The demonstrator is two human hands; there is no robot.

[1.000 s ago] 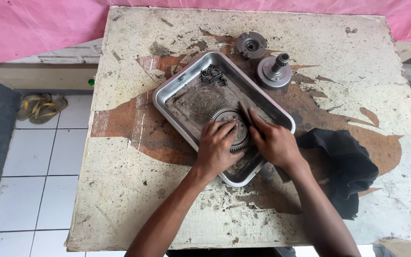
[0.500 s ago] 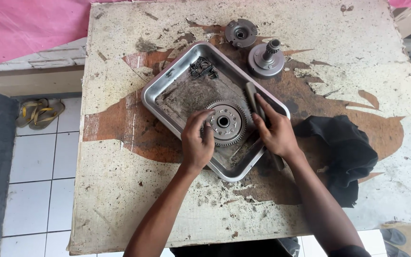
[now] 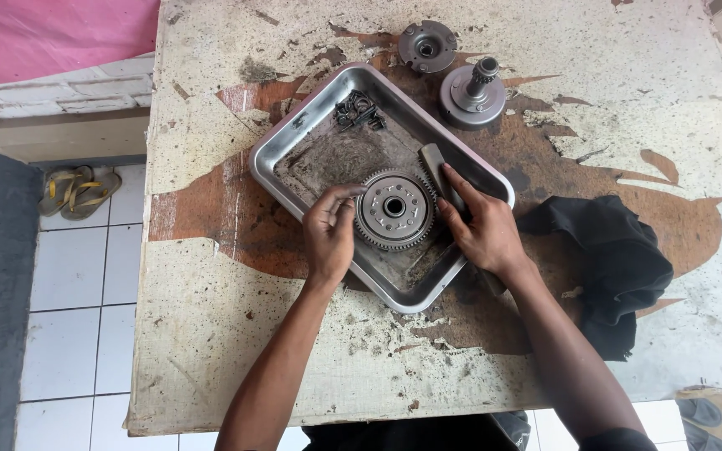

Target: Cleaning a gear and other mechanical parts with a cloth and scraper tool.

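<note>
Item one: my left hand [image 3: 330,238], fingers curled on the 9 o'clock rim of the round grey toothed steel gear [image 3: 394,209]. My right hand [image 3: 480,227] closes round a dull grey brush handle [image 3: 439,171] laid against its 3 o'clock edge. The gear lies flat, mid-tray, in the dented rectangular steel tray [image 3: 290,142]. I judge it heavy, rigid, greasy (hold by the teeth). Small dark springs [image 3: 358,110] at 11 o'clock; two grey metal hubs [image 3: 471,93] at 1 o'clock; black rag [image 3: 612,259] at 3 o'clock, crowding my wrist.
</note>
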